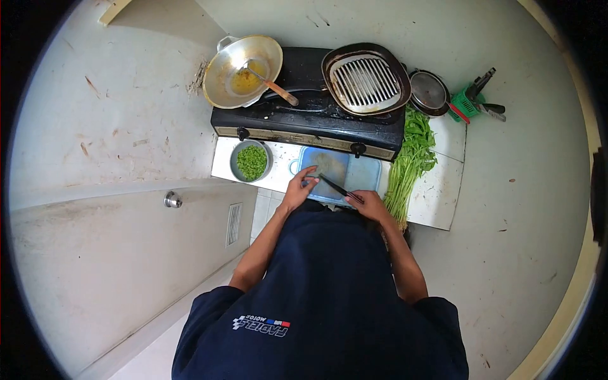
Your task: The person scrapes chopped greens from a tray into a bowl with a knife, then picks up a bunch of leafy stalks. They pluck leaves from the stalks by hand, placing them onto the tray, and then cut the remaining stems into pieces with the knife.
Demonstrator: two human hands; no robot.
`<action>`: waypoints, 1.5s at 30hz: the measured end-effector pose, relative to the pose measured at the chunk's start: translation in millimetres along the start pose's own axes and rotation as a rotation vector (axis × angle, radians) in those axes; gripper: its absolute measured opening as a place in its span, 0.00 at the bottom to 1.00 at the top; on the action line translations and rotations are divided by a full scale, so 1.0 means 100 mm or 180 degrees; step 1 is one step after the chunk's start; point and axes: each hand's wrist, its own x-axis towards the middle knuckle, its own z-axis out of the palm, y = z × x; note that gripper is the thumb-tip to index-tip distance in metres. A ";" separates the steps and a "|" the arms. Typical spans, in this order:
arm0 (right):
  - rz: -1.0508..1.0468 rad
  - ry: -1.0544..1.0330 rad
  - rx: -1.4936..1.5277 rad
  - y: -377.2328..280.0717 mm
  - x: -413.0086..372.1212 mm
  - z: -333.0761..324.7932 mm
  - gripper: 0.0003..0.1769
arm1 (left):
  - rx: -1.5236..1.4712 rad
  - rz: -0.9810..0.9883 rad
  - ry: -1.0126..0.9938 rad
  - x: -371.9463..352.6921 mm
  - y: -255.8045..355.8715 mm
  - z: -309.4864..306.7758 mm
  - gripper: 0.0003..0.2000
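My right hand [368, 206] is wrapped round the dark handle of a knife [334, 185]. The blade points up and left over a blue cutting board [365, 172], whose middle is worn and greyish. Close to the blade's tip, at the board's left side, is my left hand [300, 189]; its thumb and forefinger are apart, and nothing shows between them. Left of the board stands a grey bowl [268, 166] filled with chopped green pieces [251, 163]. A bunch of leafy greens with long stalks [405, 171] lies to the right of the board.
Behind the board stands a black gas stove [304, 132]. It carries a wok [221, 71] with a wooden-handled spatula [278, 90], and a grill pan [366, 79]. A round pan [429, 93] and a green basket of utensils [467, 106] stand right. A wall with a door knob [172, 199] is left.
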 end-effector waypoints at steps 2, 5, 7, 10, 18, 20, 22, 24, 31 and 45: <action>0.0054 -0.0190 -0.0099 -0.20 0.19 -0.01 0.25 | 0.0093 0.0092 -0.0288 0.10 -0.07 -0.08 0.18; 0.0098 -0.0281 0.0040 -0.35 0.41 0.06 0.24 | 0.0419 0.0130 -0.0122 0.20 -0.15 -0.28 0.12; 0.0174 -0.0146 0.0455 -0.32 0.52 0.11 0.22 | 0.0423 0.0187 0.0139 0.25 -0.27 -0.39 0.09; 0.0251 0.0098 0.1253 -0.18 0.63 0.18 0.19 | 0.0137 0.0022 0.0321 0.37 -0.34 -0.55 0.08; 0.0580 0.0930 0.2859 0.35 0.82 0.35 0.13 | 0.1153 -0.0188 0.0446 0.78 -0.29 -0.71 0.11; 0.0536 0.1158 0.3001 0.36 0.86 0.40 0.14 | 0.0860 -0.0198 0.0425 0.99 -0.58 -0.70 0.13; 0.0708 0.1493 0.3127 0.28 0.90 0.44 0.15 | 0.0326 -0.0328 0.0285 1.22 -0.87 -0.70 0.12; 0.0651 0.1797 0.3308 0.27 0.97 0.49 0.15 | 0.0025 -0.0641 0.0182 1.35 -0.87 -0.67 0.10; 0.0787 0.2181 0.3071 0.26 1.11 0.67 0.13 | -0.0891 -0.1094 0.0069 1.43 -0.95 -0.76 0.07; 0.0882 0.2750 0.3360 -0.22 0.92 0.85 0.35 | -0.0940 -0.1559 0.0096 1.20 -0.44 -0.88 0.26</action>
